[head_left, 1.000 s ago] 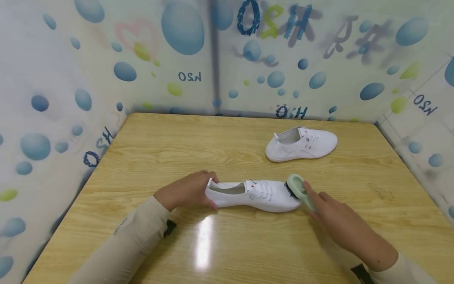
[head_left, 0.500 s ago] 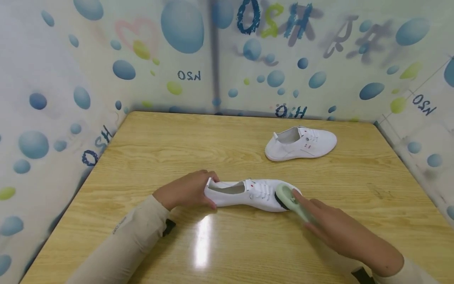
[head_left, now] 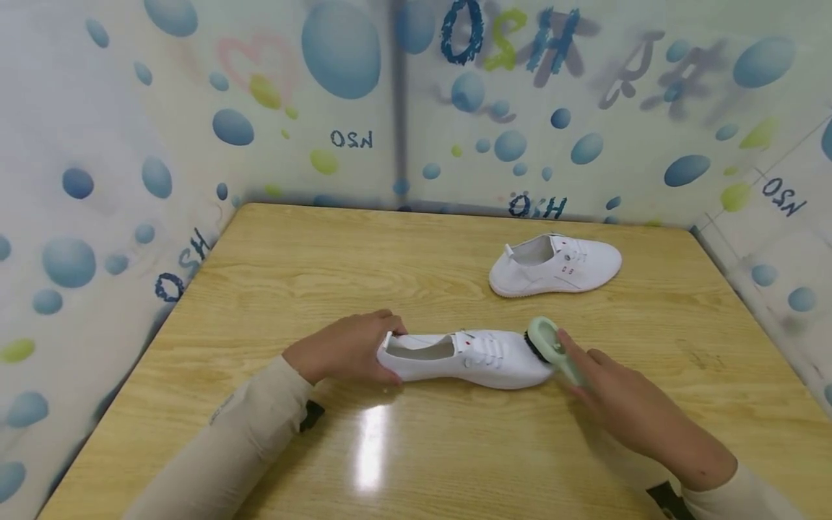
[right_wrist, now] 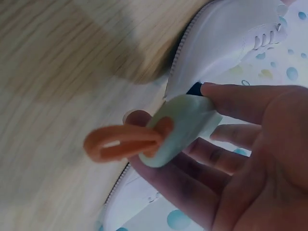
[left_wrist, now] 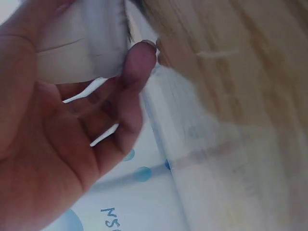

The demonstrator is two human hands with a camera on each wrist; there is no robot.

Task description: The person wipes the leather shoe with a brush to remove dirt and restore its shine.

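A white lace-up shoe (head_left: pixel 448 365) lies lengthwise on the wooden table, toe to the right. Its heel is gripped by my left hand (head_left: pixel 354 350), thumb on the near side and fingers behind; the left wrist view shows the heel (left_wrist: pixel 82 43) between thumb and fingers. My right hand (head_left: pixel 624 401) holds a pale green brush (head_left: pixel 552 347) by its handle, dark bristles against the shoe's toe. In the right wrist view the brush handle (right_wrist: pixel 180 127) sits between thumb and fingers, with an orange loop (right_wrist: pixel 120 142) at its end.
A second white shoe (head_left: pixel 555 266) stands farther back on the right of the table (head_left: pixel 312 260). Walls (head_left: pixel 429 101) with blue and green bubble prints close off the table's back and sides.
The brush in my right hand has moved left and nearer over the toe, then back to the toe's far right end. My left hand has kept its grip on the heel.
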